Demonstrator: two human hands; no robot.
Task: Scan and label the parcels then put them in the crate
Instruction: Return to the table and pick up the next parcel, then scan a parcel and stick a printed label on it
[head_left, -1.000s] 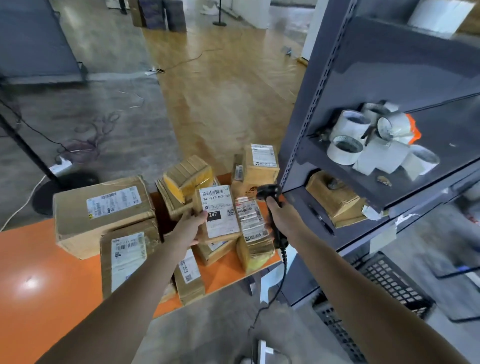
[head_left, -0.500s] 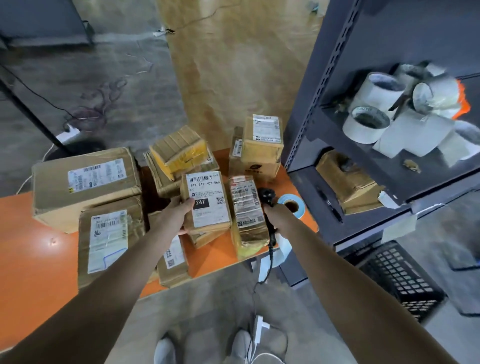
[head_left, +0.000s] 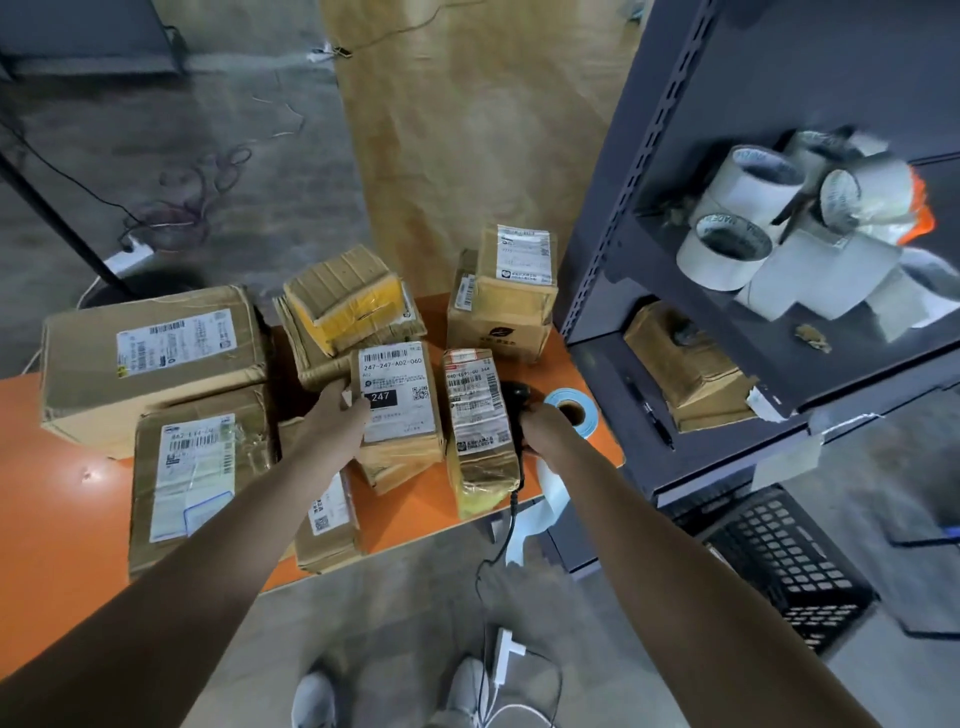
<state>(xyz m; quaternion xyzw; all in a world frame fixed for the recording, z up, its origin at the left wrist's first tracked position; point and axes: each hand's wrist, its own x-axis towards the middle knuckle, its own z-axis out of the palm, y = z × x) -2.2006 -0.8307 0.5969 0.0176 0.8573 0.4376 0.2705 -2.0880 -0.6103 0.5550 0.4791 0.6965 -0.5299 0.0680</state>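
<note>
Gripping a labelled parcel (head_left: 397, 410) with left hand (head_left: 340, 415), right hand (head_left: 543, 428) holding scanner (head_left: 514, 397)

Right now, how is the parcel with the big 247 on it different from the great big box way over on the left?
The 247 parcel is small and held by the left hand; the big box is far larger and untouched. The parcel's label stands upright, the box's lies sideways. Both are brown cardboard on the orange table.

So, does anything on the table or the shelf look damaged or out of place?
Yes. The paper strip from the label roll hangs loose over the edge of the orange table. The tape rolls on the shelf lie tumbled in a heap. Several parcels, like the big box, are dented and wrinkled.
</note>
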